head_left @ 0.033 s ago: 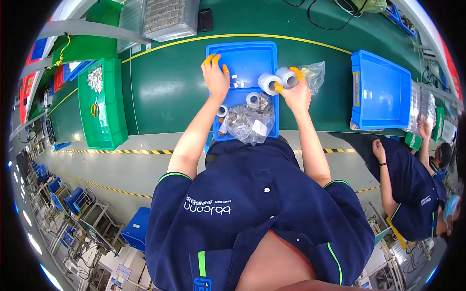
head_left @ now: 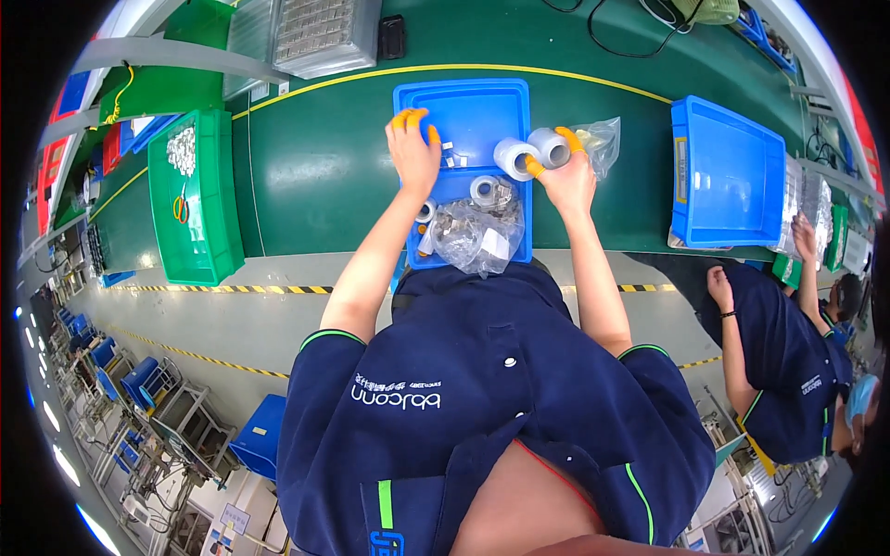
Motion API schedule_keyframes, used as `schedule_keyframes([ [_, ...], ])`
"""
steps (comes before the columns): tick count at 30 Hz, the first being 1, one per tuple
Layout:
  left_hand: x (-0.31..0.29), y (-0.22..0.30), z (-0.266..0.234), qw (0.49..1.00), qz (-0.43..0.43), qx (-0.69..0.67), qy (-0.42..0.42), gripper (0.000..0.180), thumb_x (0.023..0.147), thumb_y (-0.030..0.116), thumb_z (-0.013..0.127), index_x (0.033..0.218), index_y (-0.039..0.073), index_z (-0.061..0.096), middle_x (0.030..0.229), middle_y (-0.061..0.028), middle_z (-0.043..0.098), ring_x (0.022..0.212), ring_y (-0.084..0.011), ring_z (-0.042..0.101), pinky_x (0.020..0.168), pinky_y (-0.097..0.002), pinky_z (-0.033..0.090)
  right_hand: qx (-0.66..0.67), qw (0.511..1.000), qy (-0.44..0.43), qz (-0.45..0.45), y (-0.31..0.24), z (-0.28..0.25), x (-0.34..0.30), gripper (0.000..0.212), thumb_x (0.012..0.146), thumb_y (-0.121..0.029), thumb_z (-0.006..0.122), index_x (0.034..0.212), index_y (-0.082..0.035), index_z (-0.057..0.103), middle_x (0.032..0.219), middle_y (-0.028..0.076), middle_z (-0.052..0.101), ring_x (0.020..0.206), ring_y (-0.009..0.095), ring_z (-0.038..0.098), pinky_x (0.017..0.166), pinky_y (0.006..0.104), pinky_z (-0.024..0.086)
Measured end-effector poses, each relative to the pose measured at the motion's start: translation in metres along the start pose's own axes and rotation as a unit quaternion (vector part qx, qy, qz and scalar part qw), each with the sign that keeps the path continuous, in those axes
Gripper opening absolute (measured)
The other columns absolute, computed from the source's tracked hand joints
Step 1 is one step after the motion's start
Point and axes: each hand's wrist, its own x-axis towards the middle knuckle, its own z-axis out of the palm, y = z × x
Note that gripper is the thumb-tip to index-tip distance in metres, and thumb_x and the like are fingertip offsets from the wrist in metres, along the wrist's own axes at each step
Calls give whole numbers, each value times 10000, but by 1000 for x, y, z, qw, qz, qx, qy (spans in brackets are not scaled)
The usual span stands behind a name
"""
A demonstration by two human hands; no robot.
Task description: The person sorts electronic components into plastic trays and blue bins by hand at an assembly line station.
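Note:
In orange finger cots, my left hand (head_left: 413,153) closes over the left rim of the far blue tray (head_left: 473,107), its thumb inside. A few small white pieces (head_left: 451,156) lie in that tray near its lower edge. My right hand (head_left: 567,181) grips two rolls of clear film (head_left: 514,159) side by side over the tray's right edge; their open cores face up. Closer to my body is a second blue tray (head_left: 527,243). It holds a clear plastic bag (head_left: 468,239) of small metallic-looking parts, another film roll (head_left: 483,191) and a smaller roll (head_left: 425,211) at its left.
A crumpled clear bag (head_left: 603,146) lies beyond my right hand. On the left, a green bin (head_left: 222,199) holds white pieces and orange-handled scissors (head_left: 182,206). A larger blue bin (head_left: 732,171) stands to the right, near a co-worker (head_left: 779,343). Stacked clear trays (head_left: 326,37) are at the back.
My right hand and the two rolls have shifted very slightly to the right. The co-worker's hands have moved a little left. My left hand stays at the tray rim.

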Motion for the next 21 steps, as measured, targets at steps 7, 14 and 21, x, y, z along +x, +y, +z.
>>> schedule_keyframes([
  [7,-46,35,-16,919,-131,-36,-371,288,688,282,663,856,55,606,813,-131,631,777,-299,610,694,-394,479,12,1000,0,28,8,-8,8,666,531,-334,773,1118,-125,538,951,166,611,876,327,592,737,411,475],
  [14,-63,49,-11,898,-187,18,-397,367,665,218,661,952,29,532,783,-186,622,765,-333,611,672,-422,488,18,998,24,48,22,-8,3,683,529,-329,775,1132,-119,534,976,158,610,908,324,582,768,399,466],
  [21,-70,41,-8,914,-156,40,-373,299,655,171,645,901,22,567,755,-180,624,743,-332,613,665,-424,487,20,998,0,66,23,-8,0,674,534,-334,774,1125,-115,534,972,159,610,911,329,579,769,404,465],
])
